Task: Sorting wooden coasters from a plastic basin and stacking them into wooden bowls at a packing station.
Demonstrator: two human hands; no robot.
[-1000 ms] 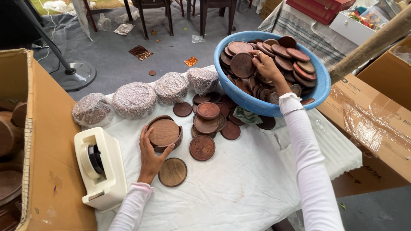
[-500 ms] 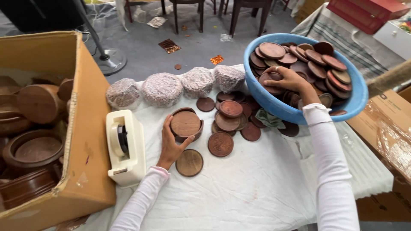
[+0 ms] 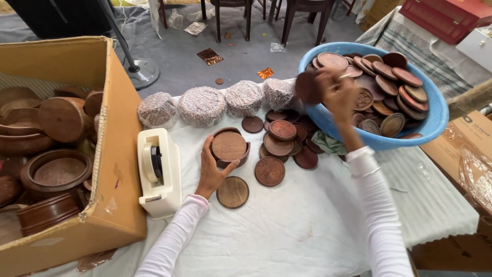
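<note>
We see the left hand (image 3: pixel 212 172) cupped round a round wooden box (image 3: pixel 229 147) on the white-clothed table (image 3: pixel 307 225), its fingers spread narrow along the box side, thumb at the front rim. A loose wooden lid (image 3: pixel 232 192) lies flat just beside the wrist. The right hand (image 3: pixel 335 92) is up at the near rim of the blue basin (image 3: pixel 435 123), fingers pinched on a dark wooden disc (image 3: pixel 308 87); hand and disc are motion-blurred, so we cannot tell the exact grip. The basin is heaped with discs, and its lower contents are hidden. More discs (image 3: pixel 279 146) overlap on the table between box and basin, partly covering a green cloth (image 3: pixel 328 143). Four wrapped bundles (image 3: pixel 202 105) hide what is inside them. A tape dispenser (image 3: pixel 159 172) stands beside the left forearm. The cardboard carton (image 3: pixel 115 169) of wooden bowls is cut off at the left.
</note>
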